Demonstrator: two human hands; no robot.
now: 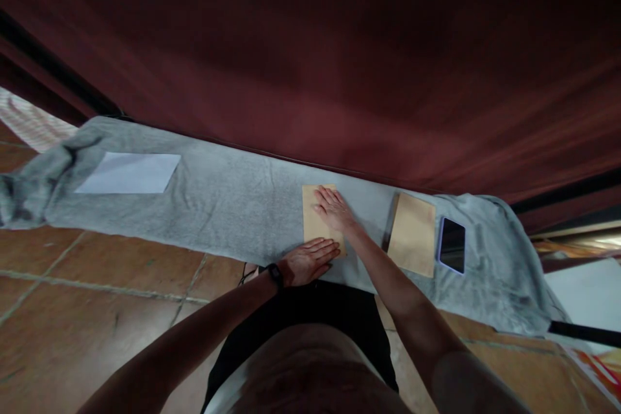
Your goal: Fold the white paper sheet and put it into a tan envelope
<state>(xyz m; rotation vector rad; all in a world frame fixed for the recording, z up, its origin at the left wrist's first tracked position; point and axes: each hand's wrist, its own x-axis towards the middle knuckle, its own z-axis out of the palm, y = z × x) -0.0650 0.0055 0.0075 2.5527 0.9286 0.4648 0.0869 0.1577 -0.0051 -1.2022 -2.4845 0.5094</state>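
A tan envelope (312, 217) lies on a grey towel (233, 200) spread over a narrow surface. My right hand (332, 208) rests flat on the envelope's far right part, fingers stretched out. Flat too, my left hand (310, 261) presses on the envelope's near edge with its fingers pointing right. A dark band is on my left wrist. Neither hand grips anything.
A stack of tan envelopes (413, 233) lies to the right, with a phone (452, 245) in a pale case beside it. A white sheet (130, 173) lies on the towel's far left. Dark red curtain (339, 65) hangs behind. Brown tiled floor (97, 284) lies below.
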